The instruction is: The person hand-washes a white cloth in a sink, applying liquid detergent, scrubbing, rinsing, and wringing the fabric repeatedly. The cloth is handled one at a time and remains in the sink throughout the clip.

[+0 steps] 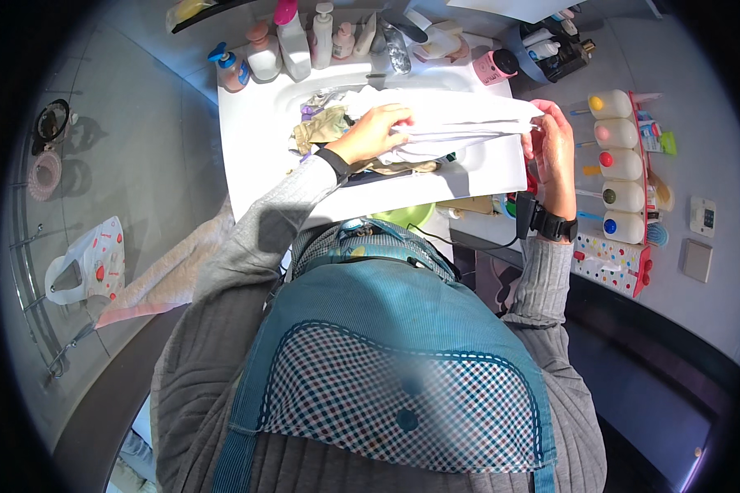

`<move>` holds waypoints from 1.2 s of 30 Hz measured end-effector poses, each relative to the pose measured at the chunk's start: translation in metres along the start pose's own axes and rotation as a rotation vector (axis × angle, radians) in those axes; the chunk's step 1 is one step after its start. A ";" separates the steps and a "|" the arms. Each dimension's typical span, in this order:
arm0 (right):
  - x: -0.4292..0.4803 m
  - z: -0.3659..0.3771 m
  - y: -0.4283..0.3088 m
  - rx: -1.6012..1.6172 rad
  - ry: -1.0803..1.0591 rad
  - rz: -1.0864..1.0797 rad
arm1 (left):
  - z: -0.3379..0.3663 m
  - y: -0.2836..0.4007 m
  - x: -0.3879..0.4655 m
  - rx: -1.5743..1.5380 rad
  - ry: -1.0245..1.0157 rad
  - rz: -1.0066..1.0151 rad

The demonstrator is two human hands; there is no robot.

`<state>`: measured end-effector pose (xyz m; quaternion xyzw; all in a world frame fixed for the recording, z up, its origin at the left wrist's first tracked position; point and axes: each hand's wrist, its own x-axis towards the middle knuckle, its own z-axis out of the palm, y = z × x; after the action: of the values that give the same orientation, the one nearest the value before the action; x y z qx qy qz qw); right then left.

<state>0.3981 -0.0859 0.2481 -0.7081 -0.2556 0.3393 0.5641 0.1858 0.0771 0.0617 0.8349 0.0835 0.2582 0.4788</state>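
Note:
A white cloth garment (456, 114) is stretched sideways over a white washbasin (253, 154). My left hand (379, 132) grips its left part, fingers curled on the fabric. At the basin's right edge, my right hand (549, 135) pinches the garment's far right end and looks wet. Beneath the white cloth and left of it, a heap of clothes, with a beige one (324, 129) on top, lies in the bowl. Part of the heap is hidden by the garment and my left forearm.
Pump bottles (263, 52) line the basin's back rim, with a pink jar (495, 66) at its back right corner. A toothbrush holder with cups (620, 163) hangs on the right wall. A green basin (407, 215) stands below the front edge. A towel (166, 274) hangs at left.

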 end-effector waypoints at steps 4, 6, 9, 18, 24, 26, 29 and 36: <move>0.010 -0.016 0.031 -0.080 -0.026 -0.043 | -0.015 0.005 -0.010 -0.026 0.076 -0.037; 0.013 -0.021 0.046 -0.155 0.004 -0.029 | -0.024 0.018 -0.013 -0.087 0.095 -0.067; 0.016 -0.017 0.065 -0.237 -0.122 -0.046 | -0.037 0.043 -0.012 -0.432 0.022 -0.320; 0.025 0.046 0.096 -0.343 -0.591 -0.046 | -0.040 0.030 -0.015 -0.676 0.178 -0.248; 0.023 0.067 0.119 0.340 -0.534 0.271 | -0.033 0.033 -0.017 -0.127 0.383 -0.314; 0.029 0.100 0.140 0.555 -0.579 0.263 | -0.009 0.045 -0.011 0.001 0.562 -0.229; 0.041 0.139 0.161 1.049 -0.836 0.151 | 0.021 0.055 -0.005 0.412 0.386 -0.036; 0.025 0.175 0.155 0.469 -0.126 0.400 | 0.005 0.047 0.009 0.077 0.580 -0.468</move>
<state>0.2761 0.0061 0.0694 -0.5725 -0.0603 0.5364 0.6172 0.1911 0.0524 0.1023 0.7028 0.4140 0.3642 0.4495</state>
